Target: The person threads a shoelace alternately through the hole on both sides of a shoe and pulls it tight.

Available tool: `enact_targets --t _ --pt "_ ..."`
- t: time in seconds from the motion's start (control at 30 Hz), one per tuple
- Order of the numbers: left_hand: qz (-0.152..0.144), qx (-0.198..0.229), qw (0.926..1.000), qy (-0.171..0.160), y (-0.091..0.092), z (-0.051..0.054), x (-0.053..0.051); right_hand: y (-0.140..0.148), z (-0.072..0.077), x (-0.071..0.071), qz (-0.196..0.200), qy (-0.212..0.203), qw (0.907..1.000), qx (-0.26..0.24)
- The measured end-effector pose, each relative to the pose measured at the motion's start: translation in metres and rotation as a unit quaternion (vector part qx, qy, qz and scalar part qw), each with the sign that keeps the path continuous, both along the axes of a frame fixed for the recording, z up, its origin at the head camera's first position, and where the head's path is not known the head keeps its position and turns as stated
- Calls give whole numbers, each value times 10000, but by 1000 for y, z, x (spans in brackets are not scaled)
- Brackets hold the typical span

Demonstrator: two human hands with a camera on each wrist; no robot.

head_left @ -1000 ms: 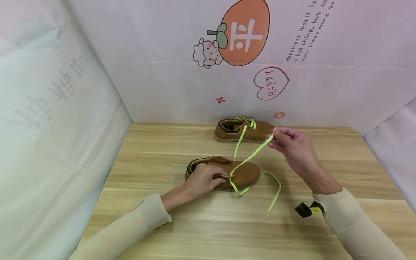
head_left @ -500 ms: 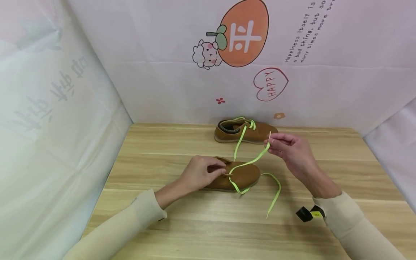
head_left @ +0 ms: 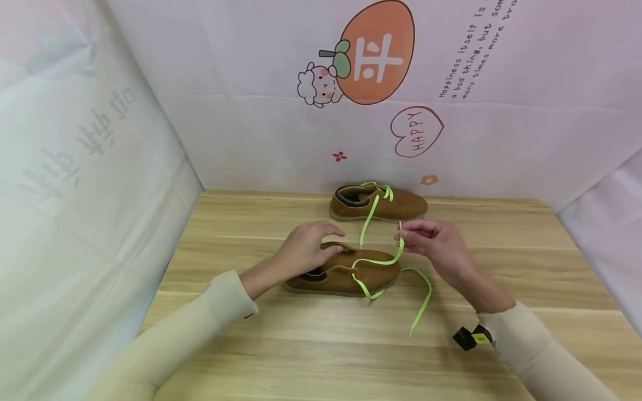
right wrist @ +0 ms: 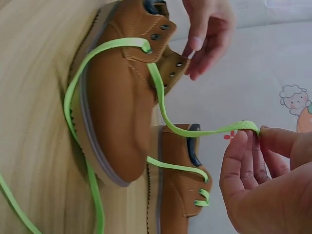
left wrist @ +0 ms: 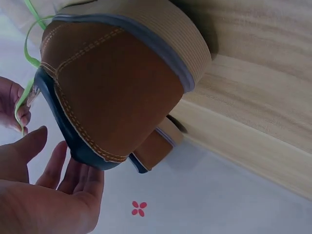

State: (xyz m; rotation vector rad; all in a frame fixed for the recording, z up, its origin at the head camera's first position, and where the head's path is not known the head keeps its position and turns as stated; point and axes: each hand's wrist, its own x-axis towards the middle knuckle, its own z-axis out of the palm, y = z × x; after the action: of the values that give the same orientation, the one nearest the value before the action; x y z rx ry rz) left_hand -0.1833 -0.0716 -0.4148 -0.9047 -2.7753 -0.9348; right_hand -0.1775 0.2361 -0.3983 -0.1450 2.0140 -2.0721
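A brown leather shoe (head_left: 376,274) lies on the wooden table, toe to the right. Its bright green shoelace (right wrist: 181,130) passes through the front eyelet of the near flap (right wrist: 155,41). My right hand (head_left: 438,245) pinches the lace near its tip, above the toe. Beside the far eyelet flap (right wrist: 176,68) is my left hand (head_left: 306,248), with thumb and fingers apart. It hides part of the shoe's opening in the head view; whether a fingertip touches the flap, I cannot tell. The lace's other end (head_left: 426,298) trails on the table to the right.
A second brown shoe (head_left: 408,206) stands behind, near the back wall, partly laced in green, with one lace end hanging forward. White printed cloth (head_left: 261,128) walls the table (head_left: 321,351) at the back and sides. A black device (head_left: 465,338) is strapped at the right wrist.
My left hand has let go of the near flap and moved up to the far one. My right hand has brought the lace tip down and left, so the lace hangs slacker.
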Motion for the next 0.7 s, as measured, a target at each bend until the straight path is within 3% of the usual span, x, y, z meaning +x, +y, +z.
enact_targets --t 0.17,0.33,0.7 --pt "-81 -426 9985 -321 2 -1 -6 -6 -8 2 144 55 9983 554" --pt "-148 -633 9970 -424 4 -4 -11 -14 -15 4 425 86 9923 1164" --pt "-105 -1001 9944 -322 9 -9 -20 -33 -28 6 608 95 9886 1377"
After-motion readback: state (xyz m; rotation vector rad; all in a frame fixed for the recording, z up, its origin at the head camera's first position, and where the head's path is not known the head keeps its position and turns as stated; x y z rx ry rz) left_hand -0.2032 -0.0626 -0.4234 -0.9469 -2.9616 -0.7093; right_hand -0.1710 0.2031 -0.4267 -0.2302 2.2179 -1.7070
